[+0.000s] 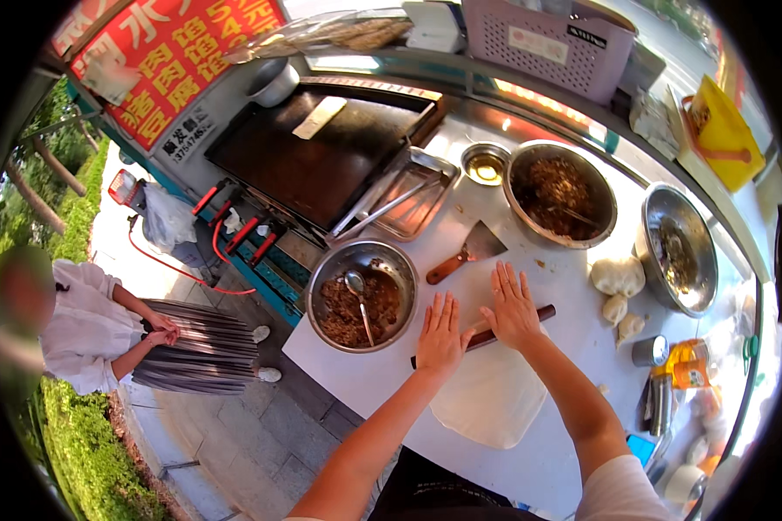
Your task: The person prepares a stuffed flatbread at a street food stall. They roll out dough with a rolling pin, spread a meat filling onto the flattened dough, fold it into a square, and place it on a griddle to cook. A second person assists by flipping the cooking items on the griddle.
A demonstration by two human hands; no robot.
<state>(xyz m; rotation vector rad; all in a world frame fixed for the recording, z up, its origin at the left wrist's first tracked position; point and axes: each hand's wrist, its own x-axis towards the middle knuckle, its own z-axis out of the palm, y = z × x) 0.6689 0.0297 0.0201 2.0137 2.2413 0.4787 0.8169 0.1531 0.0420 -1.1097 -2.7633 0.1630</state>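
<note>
A wooden rolling pin (482, 338) lies across a thin sheet of rolled dough (492, 397) on the white worktop. Both of my hands rest flat on the pin, palms down with fingers extended: my left hand (442, 337) near its left end, my right hand (513, 306) near its right end. Beyond them lies a scraper (469, 253) with a wooden handle and a metal blade. To the left of my left hand is a steel bowl (313, 303) of minced filling, a spoon (360, 296) standing in it.
A griddle (267, 143) with a strip of dough (319, 118) is at the back left. A metal tray (417, 195), a bowl of dark filling (609, 225), dough lumps (618, 276) and another steel bowl (707, 260) surround the work area. A person (91, 325) stands at the left.
</note>
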